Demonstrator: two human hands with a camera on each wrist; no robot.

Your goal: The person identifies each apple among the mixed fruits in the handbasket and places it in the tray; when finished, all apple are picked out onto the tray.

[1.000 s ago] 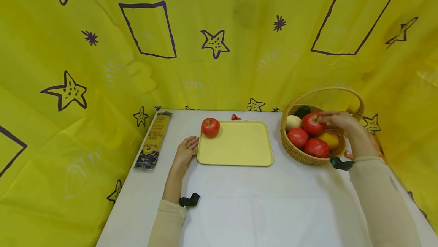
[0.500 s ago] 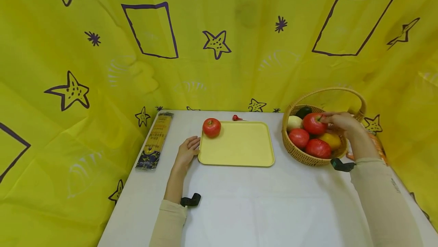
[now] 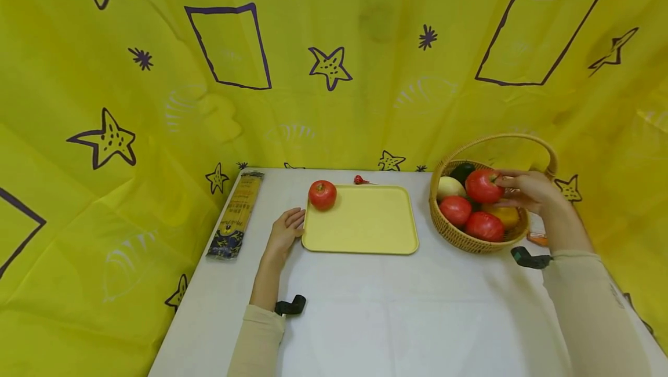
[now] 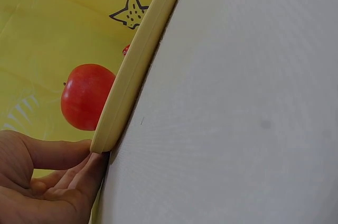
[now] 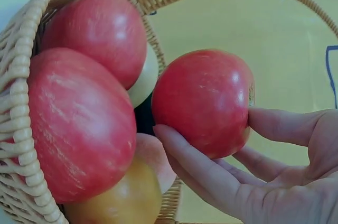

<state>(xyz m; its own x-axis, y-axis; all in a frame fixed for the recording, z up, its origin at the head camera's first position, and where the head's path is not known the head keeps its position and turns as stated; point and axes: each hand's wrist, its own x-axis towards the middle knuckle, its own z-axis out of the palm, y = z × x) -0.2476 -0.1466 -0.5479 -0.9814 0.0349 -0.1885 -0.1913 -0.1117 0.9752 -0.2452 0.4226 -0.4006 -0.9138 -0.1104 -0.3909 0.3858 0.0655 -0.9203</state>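
Note:
My right hand [image 3: 532, 190] grips a red apple [image 5: 203, 102] between thumb and fingers, just over the wicker basket [image 3: 459, 240]. In the right wrist view its stem hollow faces the palm. Below and beside it in the basket lie two other red fruits [image 5: 79, 123], a yellow-orange fruit [image 5: 119, 197], a pale round one [image 3: 450, 188] and a dark green one [image 3: 463, 171]. My left hand [image 3: 284, 232] rests at the left side of the yellow tray [image 3: 365, 223], thumb and fingertips touching its edge. Another red fruit [image 3: 322, 195] sits in the tray's back left corner.
A pack of noodles [image 3: 236, 214] lies on the white table [image 3: 396, 319] left of the tray. Behind the tray is a small red item [image 3: 358, 180]. An orange-and-white packet [image 3: 537, 232] shows right of the basket, whose handle [image 3: 501, 136] arches over it.
My right hand has shifted slightly right and up with the apple, showing more of the dark green one behind. The left hand and tray stay in place.

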